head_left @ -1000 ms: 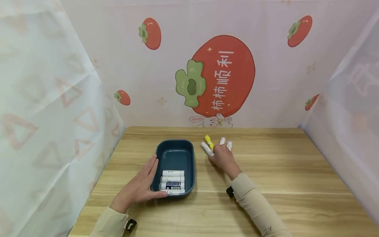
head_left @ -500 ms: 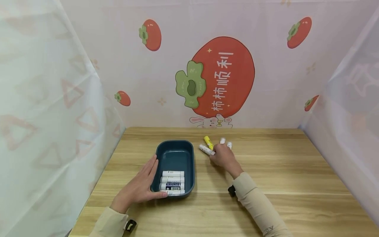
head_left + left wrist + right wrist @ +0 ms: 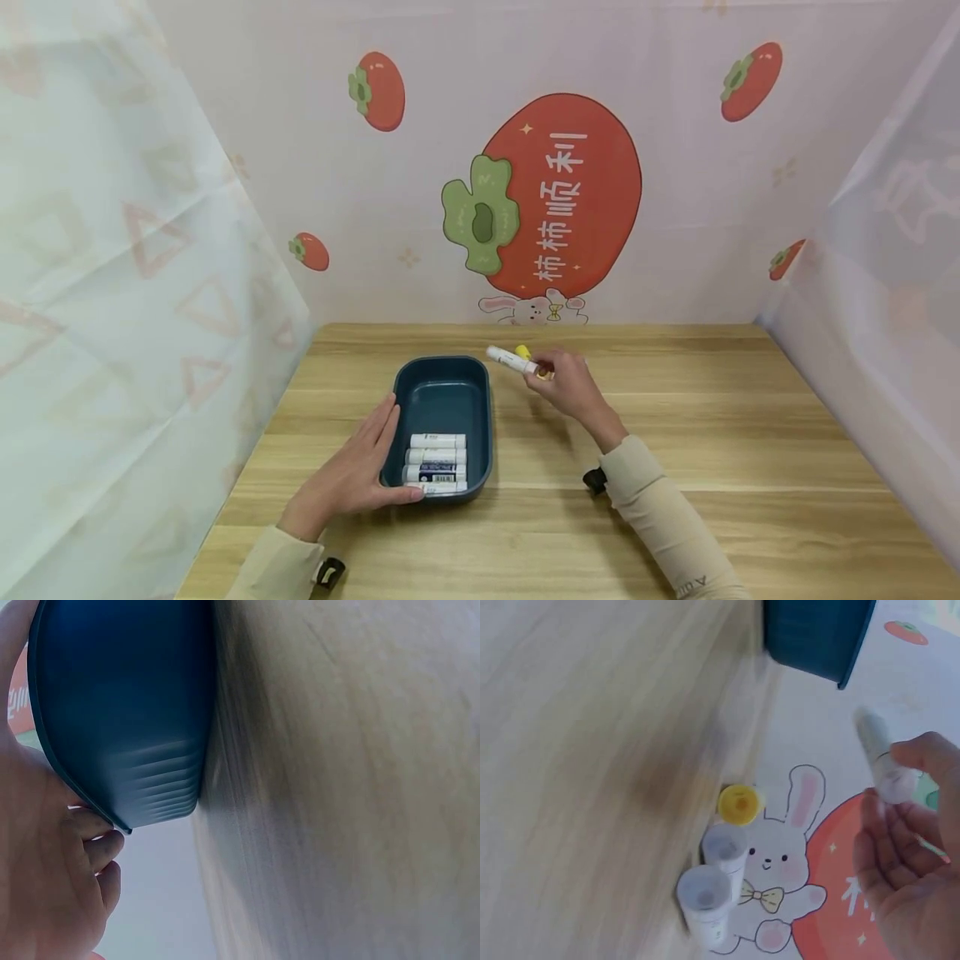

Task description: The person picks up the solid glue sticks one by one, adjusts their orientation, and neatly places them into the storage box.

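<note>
A raised white tube [image 3: 512,360] slants; the teal box [image 3: 446,408] sits left. Inside its near half, four white tubes [image 3: 435,456] lie crosswise.

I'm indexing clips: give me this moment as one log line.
right hand: holds white tube | left hand: touches blue tray | in tray: four white tubes | on table: yellow tube, two white tubes

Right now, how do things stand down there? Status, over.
Left grip touching blue tray. Right grip pinching white tube, raised. Four tubes in tray. Nothing visible between raised tube and tray.
</note>
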`<state>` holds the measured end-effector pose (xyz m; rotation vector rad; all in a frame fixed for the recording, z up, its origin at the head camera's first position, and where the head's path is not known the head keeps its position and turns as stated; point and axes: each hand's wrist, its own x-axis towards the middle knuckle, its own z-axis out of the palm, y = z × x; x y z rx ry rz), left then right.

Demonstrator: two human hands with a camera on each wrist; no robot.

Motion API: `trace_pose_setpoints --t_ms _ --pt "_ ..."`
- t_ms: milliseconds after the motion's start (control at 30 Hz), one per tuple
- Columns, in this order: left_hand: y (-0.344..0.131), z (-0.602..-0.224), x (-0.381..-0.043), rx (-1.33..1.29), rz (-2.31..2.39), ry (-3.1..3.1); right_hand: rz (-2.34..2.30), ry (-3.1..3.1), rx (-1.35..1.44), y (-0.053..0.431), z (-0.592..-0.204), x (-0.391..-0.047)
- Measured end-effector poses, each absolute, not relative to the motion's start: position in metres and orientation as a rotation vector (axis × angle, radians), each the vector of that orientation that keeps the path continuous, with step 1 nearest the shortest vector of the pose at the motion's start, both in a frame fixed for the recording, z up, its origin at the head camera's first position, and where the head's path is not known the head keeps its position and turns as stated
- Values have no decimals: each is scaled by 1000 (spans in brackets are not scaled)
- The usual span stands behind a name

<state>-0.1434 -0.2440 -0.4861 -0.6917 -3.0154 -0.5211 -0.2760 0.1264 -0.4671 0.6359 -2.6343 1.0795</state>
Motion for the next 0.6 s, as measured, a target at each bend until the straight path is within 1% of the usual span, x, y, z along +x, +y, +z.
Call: trace_pose_setpoints --t_ms 400,600 --pt "-244 -487 -143 -662 -541 -3038 1209 -2452 919 106 -455 -269" --pt "-244 -486 -144 -668 -521 -3028 1231 -2511 976 90 -454 -266"
